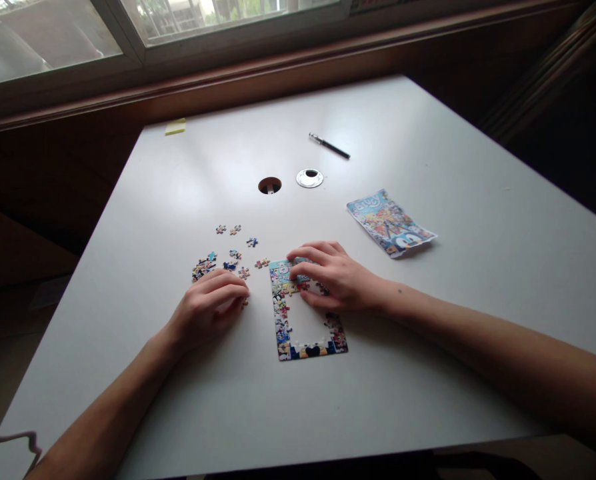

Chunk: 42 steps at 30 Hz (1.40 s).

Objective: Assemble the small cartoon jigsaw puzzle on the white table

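Observation:
A small, partly assembled jigsaw (305, 333) lies on the white table (428, 333), its border joined and its middle bare. My right hand (328, 275) rests on its upper part, fingers curled and pressing on pieces there. My left hand (211, 308) lies just left of the jigsaw, fingers curled down over the table, with a small piece showing at the fingertips. Several loose pieces (223, 257) are scattered beyond my left hand.
A colourful puzzle packet (391, 223) lies to the right. Farther back are a black pen (329, 146), a round cable hole (269, 185), its silver cover (309, 178) and a yellow sticky note (175, 127). A window runs behind the table.

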### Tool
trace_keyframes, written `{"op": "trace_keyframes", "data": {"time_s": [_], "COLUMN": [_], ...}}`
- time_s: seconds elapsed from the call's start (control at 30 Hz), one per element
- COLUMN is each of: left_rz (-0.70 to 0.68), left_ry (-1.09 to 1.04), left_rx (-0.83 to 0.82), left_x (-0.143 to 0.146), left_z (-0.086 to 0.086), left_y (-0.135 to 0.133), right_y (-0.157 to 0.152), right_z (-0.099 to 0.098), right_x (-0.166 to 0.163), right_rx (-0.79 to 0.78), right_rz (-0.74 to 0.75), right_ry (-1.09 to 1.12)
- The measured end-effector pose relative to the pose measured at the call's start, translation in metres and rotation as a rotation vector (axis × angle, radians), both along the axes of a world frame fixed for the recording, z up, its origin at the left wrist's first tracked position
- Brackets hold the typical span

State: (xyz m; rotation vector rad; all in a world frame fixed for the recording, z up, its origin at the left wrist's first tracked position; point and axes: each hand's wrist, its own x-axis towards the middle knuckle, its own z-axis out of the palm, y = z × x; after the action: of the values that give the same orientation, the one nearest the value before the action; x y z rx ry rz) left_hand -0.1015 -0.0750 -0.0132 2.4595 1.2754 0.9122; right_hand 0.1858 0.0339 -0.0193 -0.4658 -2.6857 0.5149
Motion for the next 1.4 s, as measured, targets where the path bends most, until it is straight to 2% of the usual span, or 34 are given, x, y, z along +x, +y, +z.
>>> {"op": "trace_keyframes", "data": {"time_s": [1.23, 1.4], "left_rz": [-0.019, 0.038], "left_ry": [0.006, 0.016], "left_rx": [0.01, 0.067], "left_x": [0.0013, 0.0018], "left_z": [0.0025, 0.0024], "left_y": [0.0002, -0.0001], "right_y": [0.0006, 0.0004], "right_z": [-0.0013, -0.0013], "right_x": [0.0001, -0.0001], "right_rx": [0.01, 0.011], "right_rz": [-0.001, 0.004], "right_ry": [0.007, 0.007]}}
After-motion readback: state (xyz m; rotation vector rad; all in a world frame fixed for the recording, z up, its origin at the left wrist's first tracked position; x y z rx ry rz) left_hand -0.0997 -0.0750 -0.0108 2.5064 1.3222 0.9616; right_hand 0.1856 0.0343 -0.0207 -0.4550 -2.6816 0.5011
